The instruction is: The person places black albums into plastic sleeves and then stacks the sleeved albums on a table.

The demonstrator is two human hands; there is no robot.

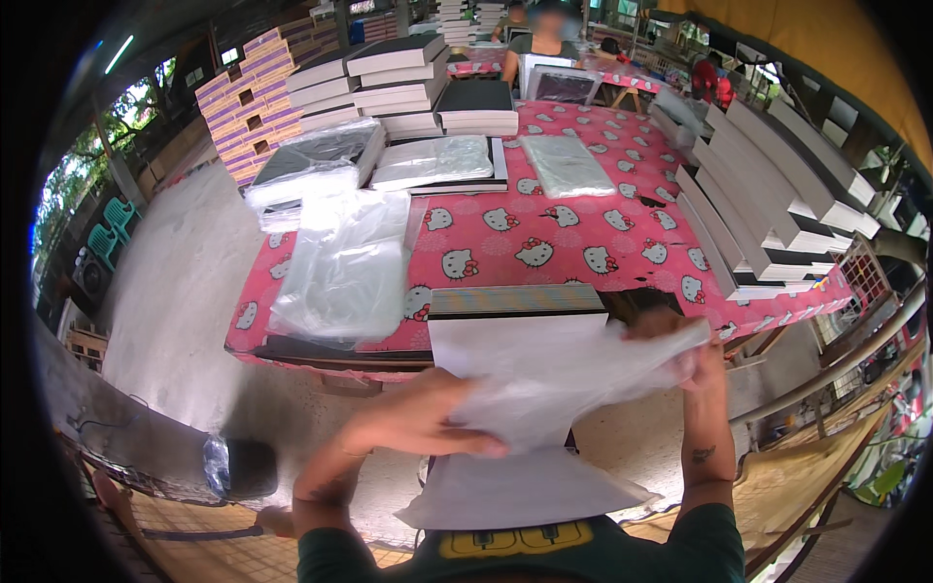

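A clear plastic bag stretches between my hands, smeared by motion. My right hand is closed on its bunched end. My left hand lies against the bag's left side; its fingers are too blurred to tell whether they grip it. Behind the bag, at the near table edge, a thick black-and-white block looks like a stack of pages or a book, with a white face toward me. A whitish sheet spreads across my lap, its material unclear.
A pile of flat plastic bags lies left on the pink patterned table. Behind it are wrapped black slabs and stacked thick books. More thick books lean along the right. A person works at the far end.
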